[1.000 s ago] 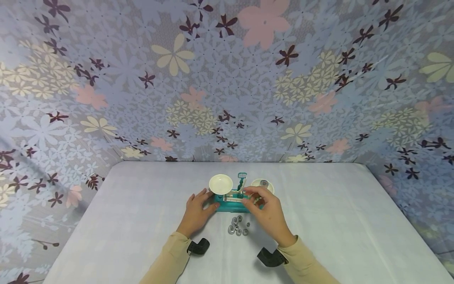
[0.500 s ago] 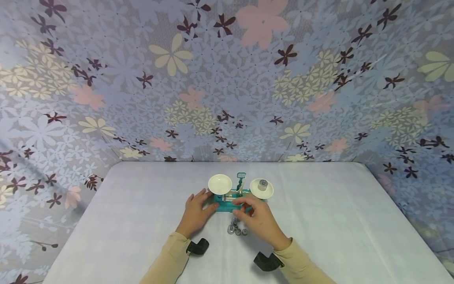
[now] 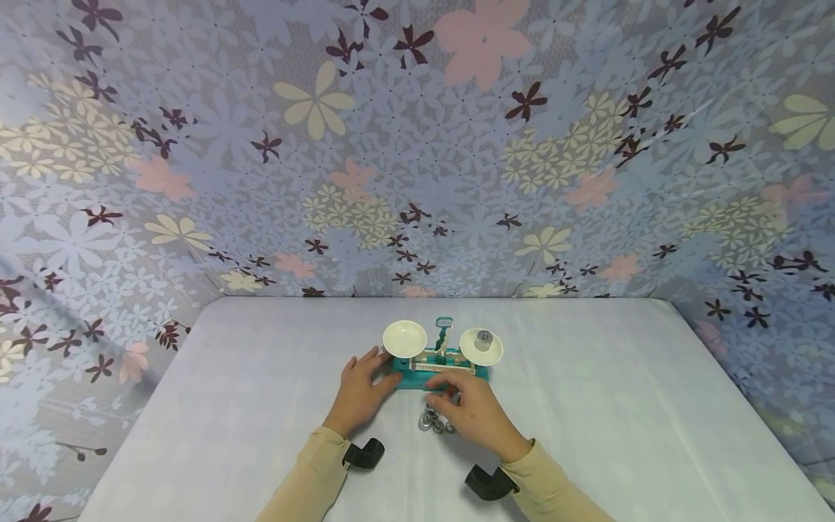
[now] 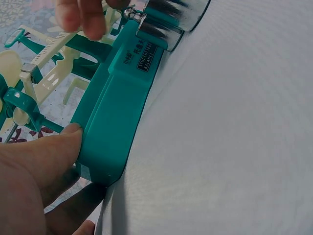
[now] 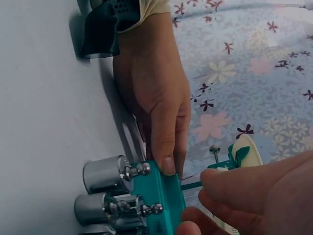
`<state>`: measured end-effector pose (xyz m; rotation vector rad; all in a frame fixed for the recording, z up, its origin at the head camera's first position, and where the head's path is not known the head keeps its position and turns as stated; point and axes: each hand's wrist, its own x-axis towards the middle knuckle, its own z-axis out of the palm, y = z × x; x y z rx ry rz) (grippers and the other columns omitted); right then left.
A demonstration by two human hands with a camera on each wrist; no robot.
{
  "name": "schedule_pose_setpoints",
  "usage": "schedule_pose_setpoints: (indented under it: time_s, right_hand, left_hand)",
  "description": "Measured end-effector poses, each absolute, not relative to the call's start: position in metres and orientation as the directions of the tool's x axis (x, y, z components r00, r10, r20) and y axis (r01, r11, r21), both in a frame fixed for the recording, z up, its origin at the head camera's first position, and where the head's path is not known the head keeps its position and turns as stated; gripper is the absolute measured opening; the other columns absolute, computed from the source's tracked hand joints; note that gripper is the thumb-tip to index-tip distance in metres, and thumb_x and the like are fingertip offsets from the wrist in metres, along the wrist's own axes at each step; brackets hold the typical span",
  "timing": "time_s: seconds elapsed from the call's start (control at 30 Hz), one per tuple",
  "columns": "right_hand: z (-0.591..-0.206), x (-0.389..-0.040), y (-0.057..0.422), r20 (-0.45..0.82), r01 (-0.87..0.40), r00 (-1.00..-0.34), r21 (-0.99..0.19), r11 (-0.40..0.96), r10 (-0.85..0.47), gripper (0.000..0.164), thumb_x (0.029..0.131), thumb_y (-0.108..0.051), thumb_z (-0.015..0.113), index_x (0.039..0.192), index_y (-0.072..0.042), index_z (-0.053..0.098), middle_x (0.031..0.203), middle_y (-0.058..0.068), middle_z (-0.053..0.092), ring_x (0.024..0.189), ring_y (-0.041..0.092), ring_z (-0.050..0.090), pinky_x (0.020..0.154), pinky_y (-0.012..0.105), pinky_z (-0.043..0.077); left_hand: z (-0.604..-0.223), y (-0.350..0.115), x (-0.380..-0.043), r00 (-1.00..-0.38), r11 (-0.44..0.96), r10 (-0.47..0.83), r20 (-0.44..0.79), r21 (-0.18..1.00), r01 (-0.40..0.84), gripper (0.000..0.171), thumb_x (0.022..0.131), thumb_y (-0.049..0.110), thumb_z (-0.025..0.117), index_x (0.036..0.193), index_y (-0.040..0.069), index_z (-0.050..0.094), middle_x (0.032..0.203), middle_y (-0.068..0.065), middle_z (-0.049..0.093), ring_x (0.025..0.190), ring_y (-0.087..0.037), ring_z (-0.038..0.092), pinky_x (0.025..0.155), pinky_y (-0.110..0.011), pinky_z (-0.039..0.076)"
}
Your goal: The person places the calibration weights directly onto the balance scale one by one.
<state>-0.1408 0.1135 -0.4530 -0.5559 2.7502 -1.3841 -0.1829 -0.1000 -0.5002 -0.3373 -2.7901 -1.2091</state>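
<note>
A small teal balance scale (image 3: 409, 380) stands on the table with two cream pans. My left hand (image 3: 361, 391) grips the left end of its base, thumb on one side and fingers around the end, as the left wrist view shows. The left pan (image 3: 405, 339) holds nothing; a silver weight (image 3: 484, 339) sits in the right pan (image 3: 470, 353). In front of the base, my right hand (image 3: 479, 412) hovers over several knobbed metal weights (image 3: 426, 421). Its thumb and index finger are apart, and no object shows between them. The hand partly covers the weights.
The white-covered table (image 3: 587, 406) spreads to both sides of the scale. Behind it rises a floral fabric backdrop (image 3: 417, 181). A black wrist camera (image 3: 364, 454) sits on the left cuff and another black camera (image 3: 489, 483) on the right.
My right hand has moved from beside the right pan, left and toward me, to the loose weights. The weight in the right pan is now fully uncovered. My left hand has stayed put.
</note>
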Motion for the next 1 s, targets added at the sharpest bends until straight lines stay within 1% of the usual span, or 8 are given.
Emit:
schedule_pose_setpoints:
  time_s: [0.23,0.33,0.5,0.67,0.83,1.0]
  right_hand:
    - [-0.456,-0.14,0.115,0.126,-0.308,-0.935,-0.752,0.583,-0.331,0.018,0.084,-0.017,0.069,0.101,-0.01,0.068,0.084,-0.007,0.059,0.067,0.008,0.051,0.051,0.021,0.045]
    - [-0.458,-0.14,0.116,0.124,-0.32,-0.929,-0.739,0.592,-0.348,0.019,0.084,-0.015,0.069,0.102,-0.008,0.067,0.085,-0.006,0.06,0.066,0.007,0.051,0.05,0.022,0.045]
    - [-0.46,-0.141,0.117,0.126,-0.35,-0.919,-0.698,0.625,-0.373,0.02,0.084,-0.016,0.068,0.103,-0.009,0.067,0.087,-0.005,0.061,0.066,0.004,0.05,0.053,0.02,0.044]
    - [-0.462,-0.142,0.118,0.101,-0.345,-0.919,-0.675,0.652,-0.381,0.02,0.085,-0.019,0.067,0.103,-0.01,0.067,0.085,-0.008,0.059,0.065,0.004,0.05,0.052,0.02,0.044]
    - [-0.464,-0.142,0.117,0.096,-0.347,-0.919,-0.657,0.67,-0.382,0.015,0.085,-0.017,0.067,0.1,-0.013,0.067,0.082,-0.01,0.058,0.065,0.003,0.049,0.054,0.02,0.044]
    - [-0.467,-0.142,0.116,0.124,-0.363,-0.92,-0.626,0.69,-0.372,0.008,0.084,-0.014,0.068,0.092,-0.016,0.067,0.077,-0.011,0.054,0.063,0.003,0.047,0.054,0.02,0.042]
  left_hand:
    - [-0.5,-0.1,-0.184,-0.969,0.668,0.177,0.17,0.702,0.246,0.052,0.086,0.04,0.063,0.127,0.008,0.056,0.131,-0.008,0.055,0.131,-0.027,0.038,0.111,-0.05,0.014]
    - [-0.5,-0.1,-0.184,-0.971,0.671,0.175,0.166,0.702,0.24,0.052,0.086,0.04,0.063,0.127,0.009,0.056,0.131,-0.007,0.055,0.131,-0.026,0.037,0.112,-0.049,0.014]
    - [-0.501,-0.1,-0.184,-0.97,0.671,0.174,0.17,0.7,0.243,0.052,0.086,0.04,0.062,0.127,0.009,0.056,0.131,-0.007,0.055,0.131,-0.026,0.038,0.112,-0.05,0.013]
    - [-0.503,-0.1,-0.184,-0.967,0.668,0.174,0.184,0.7,0.254,0.052,0.087,0.041,0.061,0.127,0.009,0.057,0.13,-0.007,0.055,0.131,-0.026,0.038,0.111,-0.051,0.013]
    - [-0.503,-0.101,-0.185,-0.964,0.664,0.18,0.194,0.7,0.264,0.052,0.087,0.042,0.061,0.126,0.008,0.057,0.13,-0.009,0.055,0.13,-0.028,0.038,0.111,-0.052,0.014]
    - [-0.503,-0.1,-0.184,-0.971,0.667,0.171,0.166,0.706,0.238,0.052,0.087,0.042,0.061,0.127,0.01,0.056,0.132,-0.008,0.053,0.132,-0.026,0.037,0.112,-0.05,0.012]
